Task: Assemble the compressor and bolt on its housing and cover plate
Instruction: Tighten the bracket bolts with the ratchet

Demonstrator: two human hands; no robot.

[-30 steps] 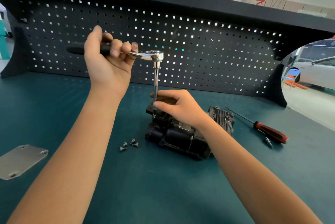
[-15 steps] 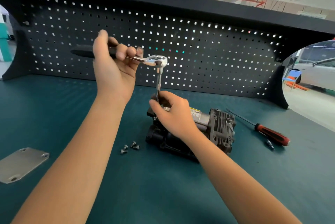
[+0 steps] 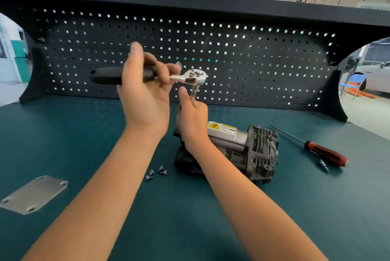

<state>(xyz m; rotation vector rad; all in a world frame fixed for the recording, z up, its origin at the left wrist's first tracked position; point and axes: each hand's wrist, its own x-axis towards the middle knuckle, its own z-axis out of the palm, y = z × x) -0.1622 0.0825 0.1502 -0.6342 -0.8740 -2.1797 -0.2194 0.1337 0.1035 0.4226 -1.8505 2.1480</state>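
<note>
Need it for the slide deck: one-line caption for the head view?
Left hand holds a ratchet wrench while the right hand grips its extension over the compressor.

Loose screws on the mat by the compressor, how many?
3, clustered on the mat left of the compressor: nearest screw, second screw behind it, third screw beside that. Others may be hidden under the forearms.

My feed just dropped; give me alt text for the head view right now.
The left hand grips a ratchet wrench by its black handle while the right hand pinches its extension shaft above the compressor on the teal bench. Nearby lie loose bolts, a cover plate and a red screwdriver.
</note>
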